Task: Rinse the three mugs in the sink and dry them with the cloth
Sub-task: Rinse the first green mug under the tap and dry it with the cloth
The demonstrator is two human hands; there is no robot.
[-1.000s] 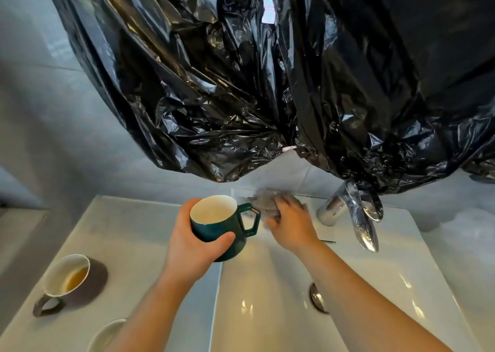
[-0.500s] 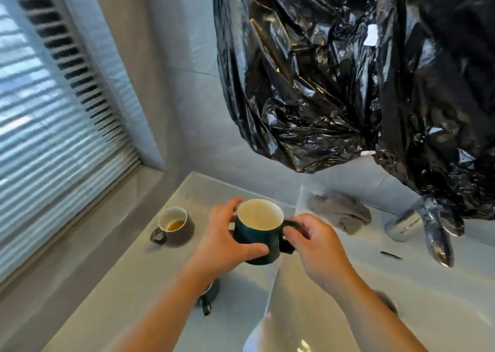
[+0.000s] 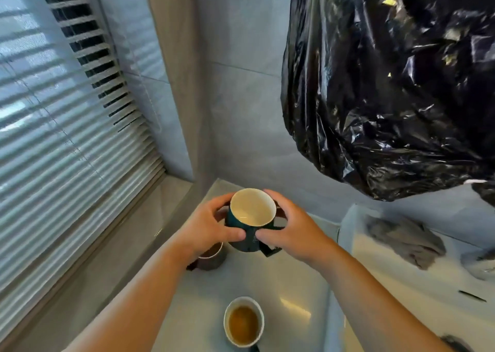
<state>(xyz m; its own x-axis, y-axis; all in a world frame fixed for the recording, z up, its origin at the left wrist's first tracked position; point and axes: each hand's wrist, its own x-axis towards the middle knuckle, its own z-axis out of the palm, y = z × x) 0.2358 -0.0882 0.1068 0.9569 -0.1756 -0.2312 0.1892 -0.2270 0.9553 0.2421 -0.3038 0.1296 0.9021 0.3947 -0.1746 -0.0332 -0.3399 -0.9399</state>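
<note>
A dark green mug (image 3: 250, 240) with a cream inside, empty, is held above the white counter (image 3: 289, 284) left of the sink. My left hand (image 3: 207, 229) grips its left side and my right hand (image 3: 290, 232) grips its right side, thumbs meeting on the front; its handle points down to the right. A brown mug (image 3: 211, 256) stands partly hidden under my left hand. A white-rimmed mug (image 3: 243, 322) with brown liquid stands nearer on the counter. The grey cloth (image 3: 404, 240) lies on the sink's back ledge.
The white sink (image 3: 380, 292) fills the lower right, its tap (image 3: 479, 264) only partly in view at the right edge. A black plastic bag (image 3: 388, 83) hangs over the wall above the sink. A window with blinds (image 3: 61, 126) and a sill are at the left.
The view has swung left. The green mug has moved left from over the sink's edge to over the counter, and my right hand has shifted from its handle to its body. The cloth stays on the ledge.
</note>
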